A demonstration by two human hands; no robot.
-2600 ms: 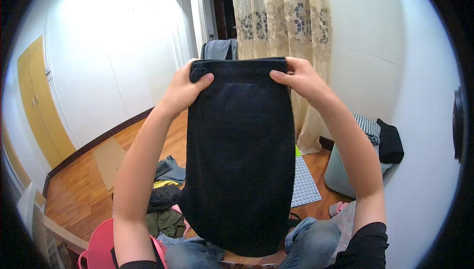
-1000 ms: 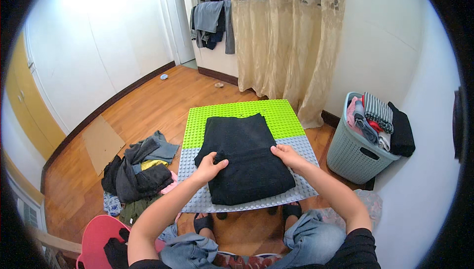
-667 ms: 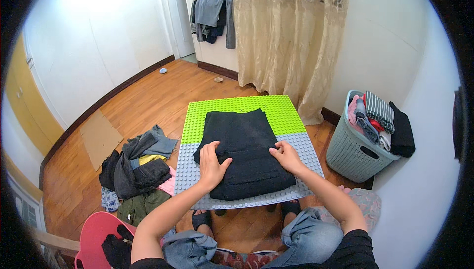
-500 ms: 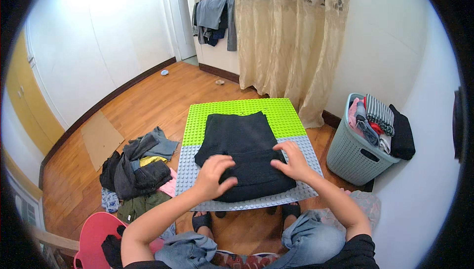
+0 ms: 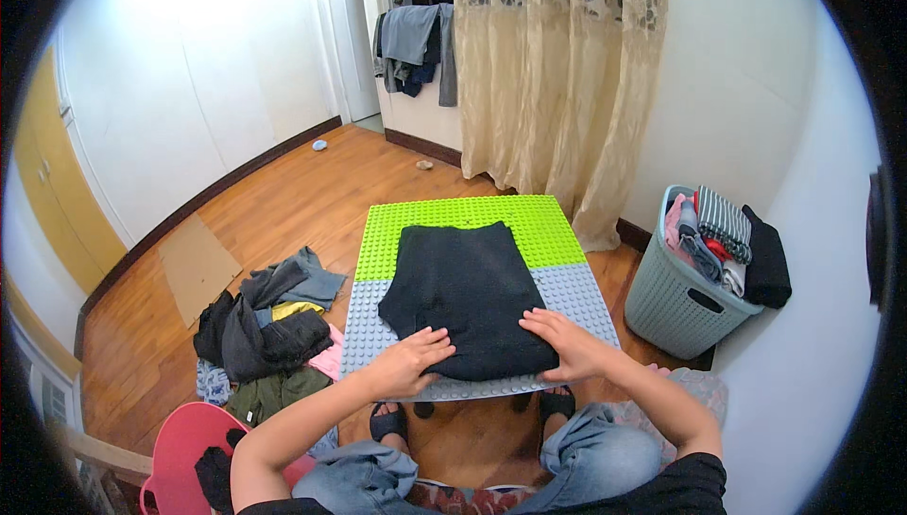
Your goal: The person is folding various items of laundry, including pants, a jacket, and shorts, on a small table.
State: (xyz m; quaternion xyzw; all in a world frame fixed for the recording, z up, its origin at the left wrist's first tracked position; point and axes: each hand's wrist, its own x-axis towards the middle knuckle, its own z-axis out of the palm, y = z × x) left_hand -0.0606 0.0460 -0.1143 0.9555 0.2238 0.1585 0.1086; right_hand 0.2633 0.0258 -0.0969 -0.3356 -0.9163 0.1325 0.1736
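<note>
A black garment (image 5: 468, 298), perhaps trousers, lies folded into a flat, smooth shape on a small table (image 5: 590, 312) with a studded green and grey top. At its near left edge rests my left hand (image 5: 406, 364), palm down, with fingers stretched onto the cloth and thumb apart. Opposite it, my right hand (image 5: 567, 343) touches the near right edge, its fingers also extended over the fabric and the thumb spread toward me. Neither hand visibly grips the cloth, though the undersides of the fingers are hidden.
Loose clothes (image 5: 269, 326) are heaped on the wooden floor at left, near a red chair (image 5: 184, 439) with dark cloth on it. A grey-green laundry basket (image 5: 675, 279) full of clothes stands at right. Behind the table hangs a beige curtain (image 5: 557, 90). Flat cardboard (image 5: 196, 269) lies far left.
Both hands have come down from above the garment onto its near side edges. The raised fold across its near half now looks flattened and smooth. The view has shifted slightly.
</note>
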